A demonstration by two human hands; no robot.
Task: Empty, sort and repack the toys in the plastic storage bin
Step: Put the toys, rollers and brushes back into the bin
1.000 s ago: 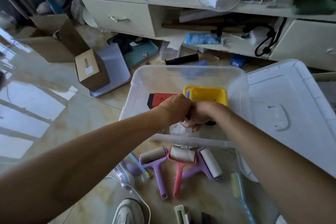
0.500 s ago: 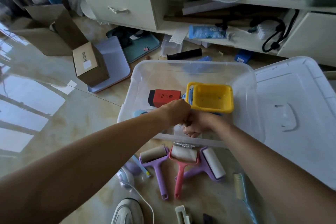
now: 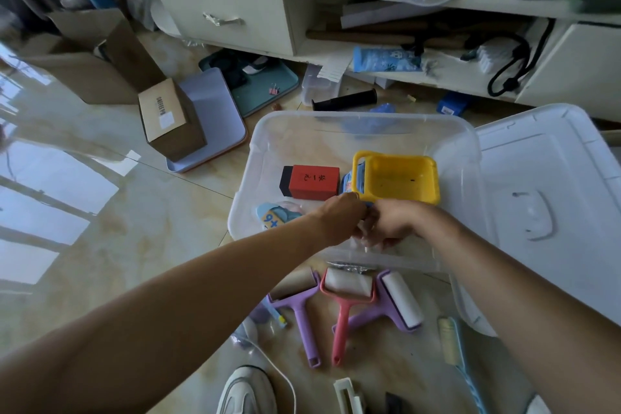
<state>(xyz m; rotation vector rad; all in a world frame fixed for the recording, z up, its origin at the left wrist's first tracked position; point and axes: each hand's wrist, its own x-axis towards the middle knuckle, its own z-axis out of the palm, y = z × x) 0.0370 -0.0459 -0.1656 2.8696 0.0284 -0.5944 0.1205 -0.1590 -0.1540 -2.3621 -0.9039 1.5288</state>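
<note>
The clear storage bin (image 3: 363, 131) sat on the floor, its lid (image 3: 537, 198) just to its right. Inside lay a red box (image 3: 314, 181), a yellow basket (image 3: 396, 180) and a number card (image 3: 270, 217), so repacking looked underway. The left hand (image 3: 339, 220) and right hand (image 3: 389, 225) met over the near wall, fingers curled; what they held could not be told. Three paint rollers (image 3: 347, 292) waited outside, near a shoe (image 3: 247, 390).

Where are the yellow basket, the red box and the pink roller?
yellow basket (image 3: 396, 180), head view, inner floor.
red box (image 3: 314, 181), head view, top face.
pink roller (image 3: 340, 326), head view, handle.
</note>
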